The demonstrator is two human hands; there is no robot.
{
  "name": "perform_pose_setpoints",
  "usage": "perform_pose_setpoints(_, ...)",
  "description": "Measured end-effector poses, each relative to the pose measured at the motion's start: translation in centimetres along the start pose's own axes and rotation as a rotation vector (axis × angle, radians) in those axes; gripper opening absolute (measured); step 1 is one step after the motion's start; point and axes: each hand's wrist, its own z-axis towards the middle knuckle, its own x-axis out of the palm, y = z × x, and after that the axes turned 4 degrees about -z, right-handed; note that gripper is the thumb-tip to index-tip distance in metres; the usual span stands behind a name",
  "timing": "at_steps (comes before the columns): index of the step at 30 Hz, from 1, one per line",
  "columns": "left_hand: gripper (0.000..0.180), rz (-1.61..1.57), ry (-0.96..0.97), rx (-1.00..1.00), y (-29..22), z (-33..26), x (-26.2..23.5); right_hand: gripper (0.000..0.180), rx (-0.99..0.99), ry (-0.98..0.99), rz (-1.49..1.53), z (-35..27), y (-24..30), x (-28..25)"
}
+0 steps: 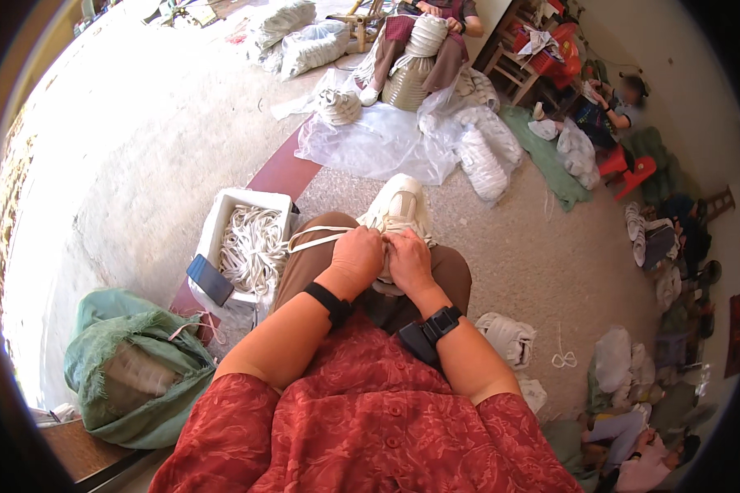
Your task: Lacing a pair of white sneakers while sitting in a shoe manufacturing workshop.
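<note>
A cream sneaker [403,200] rests between my knees, its toe pointing away from me. Over its near end my two hands meet. My left hand [358,256] is closed, pinching a white shoelace [316,238] that loops out to the left over my knee. Fingertips of my right hand [409,259] are pressed together at the shoe's lacing area; what they pinch is hidden. Left of my knee stands a white foam box [214,226] holding a tangled heap of white shoelaces [255,246].
A dark phone [210,280] leans on the box's near corner. Behind it lies a green sack [131,370]. Clear plastic sheeting [378,144] and bundled shoes [481,164] lie ahead, near a seated person [448,33]. More shoes [506,338] and a loose lace [564,358] are right.
</note>
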Motion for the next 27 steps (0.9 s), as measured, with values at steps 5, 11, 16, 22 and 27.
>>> perform_pose_setpoints(5, 0.015, 0.013, -0.021, 0.046, -0.3, -0.1, -0.4, 0.008, -0.017, -0.013, -0.14, 0.3, 0.3, 0.3)
perform_pose_setpoints(11, 0.022, -0.227, 0.053, -0.085, 2.3, 1.0, -0.4, 0.009, -0.018, 0.047, -0.28, 0.4, 0.6, 0.5)
perform_pose_setpoints(16, 0.019, -0.503, 0.101, -0.145, 2.7, 1.2, -0.8, 0.009, -0.2, 0.001, -0.319, 0.6, 0.4, 0.9)
perform_pose_setpoints(22, 0.016, -0.513, 0.047, -0.066, 3.2, 1.2, -0.8, 0.009, -0.397, -0.008, -0.328, 0.8, 0.6, 0.9)
perform_pose_setpoints(27, 0.013, -0.667, -0.019, -0.107, 3.6, 0.8, -0.8, 0.007, -0.477, 0.394, 0.353, -3.0, 4.2, -6.3)
